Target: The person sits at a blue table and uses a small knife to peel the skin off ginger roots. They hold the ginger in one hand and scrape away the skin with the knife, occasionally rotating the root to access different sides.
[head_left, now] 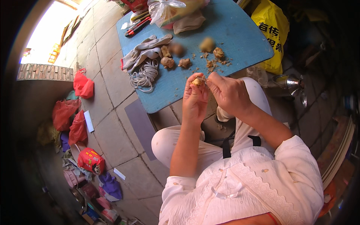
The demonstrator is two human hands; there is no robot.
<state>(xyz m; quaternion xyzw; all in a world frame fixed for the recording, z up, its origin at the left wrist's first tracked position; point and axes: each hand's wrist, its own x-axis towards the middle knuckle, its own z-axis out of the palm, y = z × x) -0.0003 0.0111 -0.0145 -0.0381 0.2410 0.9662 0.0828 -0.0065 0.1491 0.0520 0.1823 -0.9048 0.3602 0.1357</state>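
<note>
Between the fingers of my left hand [196,97] is a small knobbly piece of ginger root [196,81], pale yellow where the skin is off. My right hand [229,91] touches its right side with curled fingers; whether it pinches a small tool or only a strip of peel, I cannot tell. Both hands are over the near edge of a blue table [242,36]. Beyond them lie brown peel scraps [211,65], an unpeeled-looking ginger piece [218,53] and several more pieces, one of them [167,62] beside the gloves. Two round shapes there are blurred.
Grey knitted gloves [146,52], a coiled white cord [146,73] and a red-and-black utility knife [137,26] lie at the table's left. Plastic bags [166,12] stand at its far side. A yellow bag [271,36] and a metal flask [292,84] are right; red bags [66,112] lie left.
</note>
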